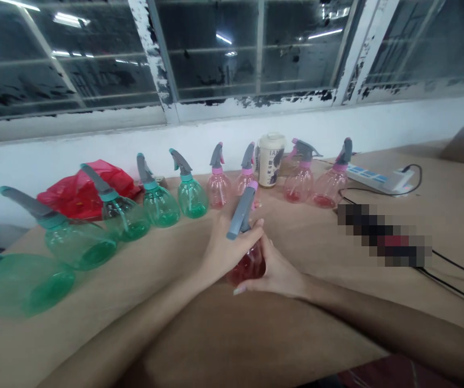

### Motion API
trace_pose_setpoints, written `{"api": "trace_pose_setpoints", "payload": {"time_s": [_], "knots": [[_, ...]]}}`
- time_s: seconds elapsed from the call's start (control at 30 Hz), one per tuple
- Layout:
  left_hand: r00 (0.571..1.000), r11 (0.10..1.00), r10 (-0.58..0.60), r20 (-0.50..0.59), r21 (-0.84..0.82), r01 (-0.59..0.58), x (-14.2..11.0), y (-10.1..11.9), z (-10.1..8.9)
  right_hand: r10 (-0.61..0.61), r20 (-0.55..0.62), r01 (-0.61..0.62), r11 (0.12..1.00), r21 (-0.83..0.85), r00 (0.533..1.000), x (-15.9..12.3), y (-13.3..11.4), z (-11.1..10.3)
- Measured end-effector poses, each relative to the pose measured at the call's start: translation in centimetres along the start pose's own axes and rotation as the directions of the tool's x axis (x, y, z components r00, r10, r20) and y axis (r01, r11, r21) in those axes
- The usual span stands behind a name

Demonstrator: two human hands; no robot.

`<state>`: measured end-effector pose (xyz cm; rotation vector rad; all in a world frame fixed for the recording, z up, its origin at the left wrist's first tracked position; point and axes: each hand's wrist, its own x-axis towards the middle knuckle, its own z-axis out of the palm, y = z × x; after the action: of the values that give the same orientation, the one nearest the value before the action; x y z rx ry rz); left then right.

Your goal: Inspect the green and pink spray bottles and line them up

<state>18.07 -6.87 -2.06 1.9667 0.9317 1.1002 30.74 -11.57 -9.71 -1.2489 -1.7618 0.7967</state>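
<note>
- Head view: bottle (pixel 248 265) at middle of table (pixel 316 242).
- Left hand (pixel 226 245) grips near neck; right hand (pixel 282 274) cups belly.
- Likely light, slick, slightly squeezable; neck looks firmest hold.

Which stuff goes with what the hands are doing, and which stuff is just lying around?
Likely part of it:
- spray bottle held by the left hand and right hand
- green bottles
- other pink bottles

Probably just lying around:
- red bag
- cup
- power strip
</note>
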Motion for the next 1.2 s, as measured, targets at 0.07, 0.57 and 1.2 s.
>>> {"api": "trace_pose_setpoints", "payload": {"time_s": [0.07, 0.57, 1.2], "knots": [[1.000, 1.000, 0.000, 0.004, -0.009, 0.000, 0.0, 0.1, 0.0, -0.013, 0.000, 0.013, 1.000, -0.008, 1.000, 0.0, -0.1, -0.1], [0.998, 0.997, 0.055, 0.004, 0.058, -0.055, 0.2, 1.0, -0.2, -0.066, -0.003, 0.066, 0.996, -0.064, 0.998, 0.2, -0.5, -0.5], [0.991, 0.990, 0.109, -0.074, 0.099, -0.102, 0.1, 0.6, 0.1, -0.060, 0.024, 0.063, 0.987, -0.149, 0.998, 0.5, -0.1, -0.6]]}}
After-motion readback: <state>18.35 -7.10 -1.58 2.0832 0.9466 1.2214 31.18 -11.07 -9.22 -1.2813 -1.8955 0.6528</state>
